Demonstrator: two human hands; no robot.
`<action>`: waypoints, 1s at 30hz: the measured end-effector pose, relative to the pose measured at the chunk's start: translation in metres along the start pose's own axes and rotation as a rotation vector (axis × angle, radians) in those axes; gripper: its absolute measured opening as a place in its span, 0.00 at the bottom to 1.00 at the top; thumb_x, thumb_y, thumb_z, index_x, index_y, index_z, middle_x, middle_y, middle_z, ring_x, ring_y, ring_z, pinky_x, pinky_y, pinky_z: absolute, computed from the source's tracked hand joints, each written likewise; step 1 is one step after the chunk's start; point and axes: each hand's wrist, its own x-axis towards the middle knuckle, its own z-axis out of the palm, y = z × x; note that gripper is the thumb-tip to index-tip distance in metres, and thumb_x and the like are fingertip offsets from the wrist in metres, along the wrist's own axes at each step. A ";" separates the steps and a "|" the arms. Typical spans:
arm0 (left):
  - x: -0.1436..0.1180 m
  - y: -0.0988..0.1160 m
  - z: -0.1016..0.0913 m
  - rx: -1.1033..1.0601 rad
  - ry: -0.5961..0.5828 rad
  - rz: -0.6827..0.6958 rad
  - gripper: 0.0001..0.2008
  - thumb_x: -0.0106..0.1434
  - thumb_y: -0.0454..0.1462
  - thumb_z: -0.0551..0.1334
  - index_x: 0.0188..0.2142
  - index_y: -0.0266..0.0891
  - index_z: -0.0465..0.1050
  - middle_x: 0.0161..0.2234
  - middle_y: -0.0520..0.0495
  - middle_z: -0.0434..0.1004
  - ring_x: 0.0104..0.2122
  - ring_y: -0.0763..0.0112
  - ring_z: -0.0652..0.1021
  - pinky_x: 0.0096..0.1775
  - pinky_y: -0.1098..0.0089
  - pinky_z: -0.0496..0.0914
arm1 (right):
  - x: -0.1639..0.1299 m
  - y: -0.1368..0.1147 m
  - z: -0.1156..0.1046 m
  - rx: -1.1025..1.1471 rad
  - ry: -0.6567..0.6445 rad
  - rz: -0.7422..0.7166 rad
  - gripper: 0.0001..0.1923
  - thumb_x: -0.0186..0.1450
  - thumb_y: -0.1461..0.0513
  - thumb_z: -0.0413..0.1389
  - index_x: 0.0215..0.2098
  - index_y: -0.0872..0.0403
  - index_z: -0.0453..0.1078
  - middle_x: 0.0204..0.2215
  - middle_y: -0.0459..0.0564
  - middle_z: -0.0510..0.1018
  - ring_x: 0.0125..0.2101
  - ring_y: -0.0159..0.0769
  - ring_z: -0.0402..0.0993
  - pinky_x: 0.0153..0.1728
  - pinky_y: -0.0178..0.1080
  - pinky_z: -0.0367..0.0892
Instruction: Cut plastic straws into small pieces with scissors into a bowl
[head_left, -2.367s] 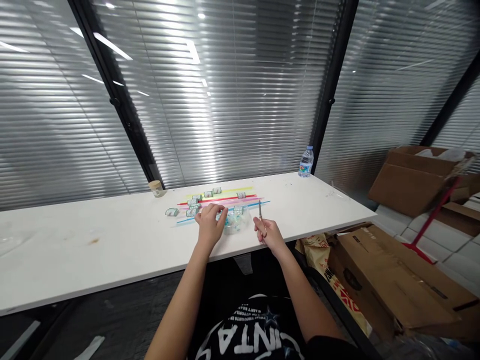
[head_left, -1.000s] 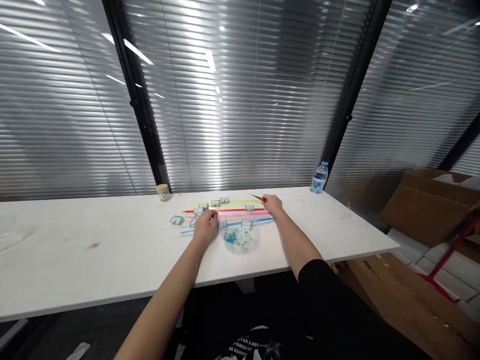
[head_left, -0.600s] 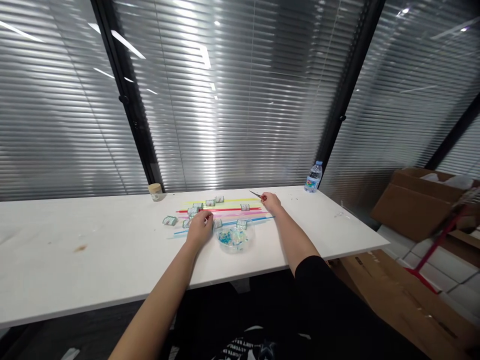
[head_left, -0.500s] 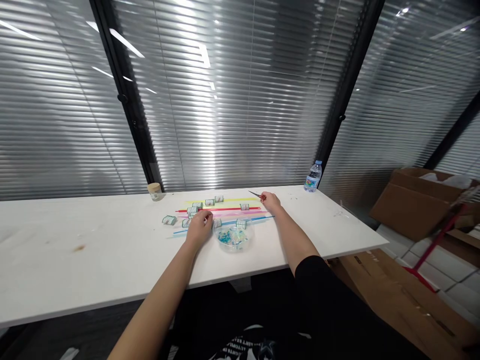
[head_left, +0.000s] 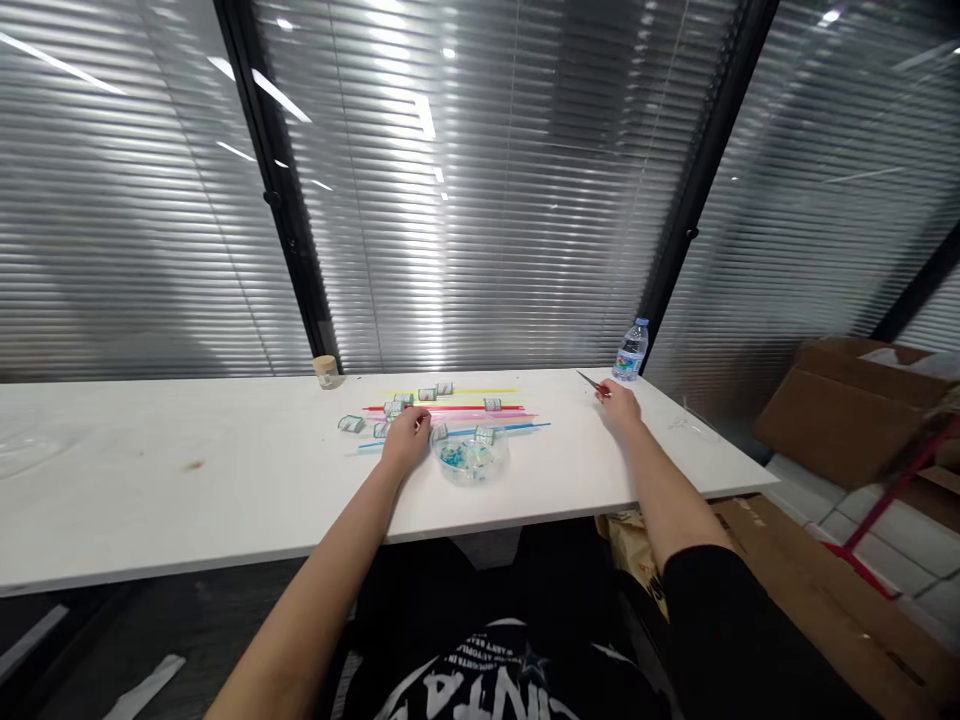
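Red-handled scissors [head_left: 594, 383] in right hand [head_left: 619, 406], blades closed

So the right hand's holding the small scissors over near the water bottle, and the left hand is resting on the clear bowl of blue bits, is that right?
Not quite. In the head view the left hand rests on the table among the coloured strips, beside the clear bowl, not on it. The right hand does hold the small scissors near the water bottle.

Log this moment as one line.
left hand: on straws | right hand: holding scissors | bowl: between hands
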 end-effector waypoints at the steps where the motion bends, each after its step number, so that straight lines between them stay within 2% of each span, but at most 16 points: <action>1: 0.000 0.000 0.000 -0.003 0.005 -0.005 0.10 0.62 0.39 0.53 0.33 0.40 0.71 0.33 0.44 0.76 0.32 0.64 0.73 0.36 0.66 0.66 | -0.003 0.010 -0.010 0.021 0.020 0.004 0.06 0.60 0.64 0.55 0.35 0.55 0.73 0.34 0.57 0.78 0.32 0.42 0.69 0.31 0.39 0.56; 4: 0.003 0.002 -0.003 -0.023 0.056 -0.006 0.11 0.63 0.40 0.52 0.33 0.40 0.72 0.33 0.44 0.75 0.32 0.64 0.72 0.37 0.65 0.66 | -0.010 0.025 -0.026 0.097 0.078 -0.006 0.04 0.59 0.65 0.55 0.33 0.54 0.71 0.34 0.60 0.78 0.32 0.45 0.70 0.32 0.43 0.58; 7: 0.003 0.010 -0.013 -0.103 0.174 -0.018 0.11 0.63 0.41 0.53 0.35 0.39 0.72 0.34 0.44 0.75 0.34 0.64 0.72 0.39 0.65 0.66 | -0.021 0.009 -0.020 0.227 0.069 -0.072 0.04 0.60 0.64 0.55 0.34 0.55 0.70 0.35 0.59 0.79 0.33 0.42 0.72 0.35 0.41 0.62; 9: -0.004 0.019 -0.023 -0.192 0.243 -0.036 0.11 0.62 0.43 0.56 0.36 0.39 0.73 0.34 0.45 0.75 0.34 0.65 0.72 0.38 0.66 0.66 | -0.035 -0.020 -0.007 0.316 0.033 -0.123 0.07 0.60 0.61 0.56 0.35 0.55 0.70 0.33 0.55 0.80 0.32 0.39 0.73 0.35 0.39 0.64; 11: -0.020 0.029 -0.035 -0.282 0.255 -0.061 0.13 0.61 0.45 0.59 0.38 0.40 0.73 0.33 0.47 0.73 0.31 0.68 0.71 0.35 0.68 0.66 | -0.055 -0.059 0.006 0.382 -0.026 -0.186 0.07 0.60 0.59 0.57 0.35 0.53 0.70 0.33 0.50 0.80 0.32 0.37 0.74 0.35 0.37 0.66; 14: -0.053 0.037 -0.048 -0.383 0.241 -0.112 0.17 0.55 0.46 0.66 0.41 0.40 0.73 0.34 0.50 0.71 0.29 0.72 0.70 0.31 0.71 0.65 | -0.091 -0.123 0.015 0.469 -0.147 -0.308 0.06 0.61 0.61 0.56 0.36 0.52 0.72 0.33 0.48 0.80 0.33 0.37 0.75 0.34 0.36 0.66; 17: -0.079 0.037 -0.051 -0.533 0.149 -0.169 0.18 0.53 0.47 0.68 0.39 0.40 0.72 0.29 0.52 0.69 0.25 0.75 0.68 0.28 0.72 0.63 | -0.125 -0.174 0.015 0.319 -0.226 -0.439 0.08 0.60 0.66 0.56 0.36 0.51 0.74 0.33 0.47 0.81 0.36 0.37 0.74 0.34 0.35 0.63; 20: -0.088 0.036 -0.045 -0.788 0.078 -0.277 0.16 0.57 0.50 0.64 0.31 0.38 0.70 0.22 0.55 0.63 0.20 0.77 0.63 0.23 0.74 0.58 | -0.147 -0.204 0.015 0.138 -0.270 -0.506 0.12 0.60 0.67 0.56 0.39 0.49 0.76 0.35 0.48 0.80 0.38 0.39 0.73 0.32 0.34 0.62; 23: -0.089 0.039 -0.039 -0.930 0.078 -0.383 0.19 0.59 0.51 0.62 0.24 0.38 0.65 0.19 0.56 0.59 0.18 0.79 0.60 0.20 0.75 0.53 | -0.157 -0.219 0.016 0.038 -0.336 -0.545 0.13 0.60 0.66 0.56 0.42 0.48 0.76 0.37 0.49 0.79 0.40 0.39 0.73 0.33 0.34 0.62; 26: -0.089 0.042 -0.039 -0.974 0.051 -0.449 0.20 0.58 0.50 0.63 0.21 0.37 0.64 0.18 0.55 0.60 0.18 0.80 0.59 0.19 0.76 0.51 | -0.160 -0.225 0.015 0.023 -0.349 -0.562 0.13 0.61 0.66 0.56 0.41 0.48 0.77 0.36 0.50 0.80 0.40 0.40 0.74 0.34 0.35 0.63; 28: -0.090 0.043 -0.041 -1.011 0.048 -0.496 0.20 0.57 0.49 0.64 0.21 0.37 0.65 0.17 0.55 0.60 0.18 0.80 0.60 0.19 0.76 0.52 | -0.161 -0.224 0.011 0.122 -0.338 -0.539 0.14 0.60 0.66 0.56 0.42 0.48 0.77 0.36 0.50 0.80 0.39 0.40 0.74 0.35 0.36 0.64; 30: -0.090 0.044 -0.044 -1.058 0.064 -0.530 0.19 0.56 0.48 0.65 0.21 0.37 0.65 0.17 0.55 0.60 0.18 0.80 0.60 0.20 0.77 0.53 | -0.165 -0.218 0.005 0.357 -0.317 -0.441 0.14 0.60 0.65 0.58 0.44 0.48 0.76 0.36 0.49 0.81 0.38 0.40 0.76 0.35 0.36 0.66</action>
